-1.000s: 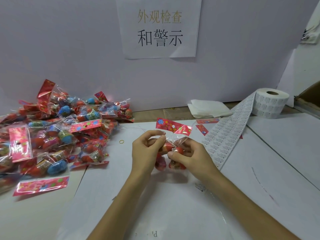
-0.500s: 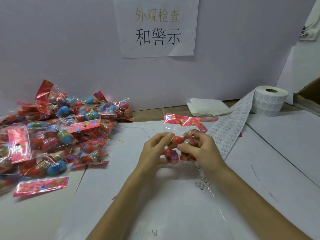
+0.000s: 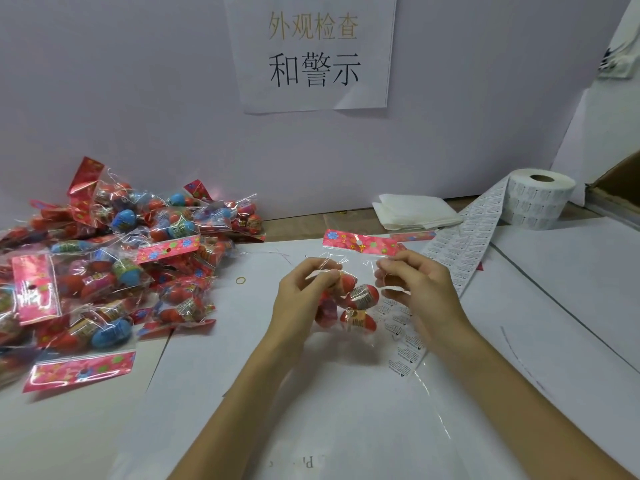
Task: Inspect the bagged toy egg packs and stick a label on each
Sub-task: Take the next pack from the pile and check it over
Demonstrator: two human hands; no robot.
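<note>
A clear bag of red toy eggs (image 3: 358, 299) with a pink flowered header card hangs upright above the white table (image 3: 554, 278). My left hand (image 3: 301, 292) pinches its left edge just below the header. My right hand (image 3: 415, 285) pinches the right edge at the same height. A strip of white labels (image 3: 464, 244) runs from the label roll (image 3: 540, 199) at the back right down under my right hand. A big heap of bagged egg packs (image 3: 104, 265) lies at the left.
A folded white cloth (image 3: 415, 211) lies at the back by the wall. A small rubber band (image 3: 240, 280) sits between the heap and my hands. A paper sign (image 3: 311, 53) hangs on the wall. A cardboard box edge (image 3: 616, 188) shows at the far right.
The pack has been turned and spread flat, with its header now level on top. My hands moved apart from the eggs to the bag's upper edges.
</note>
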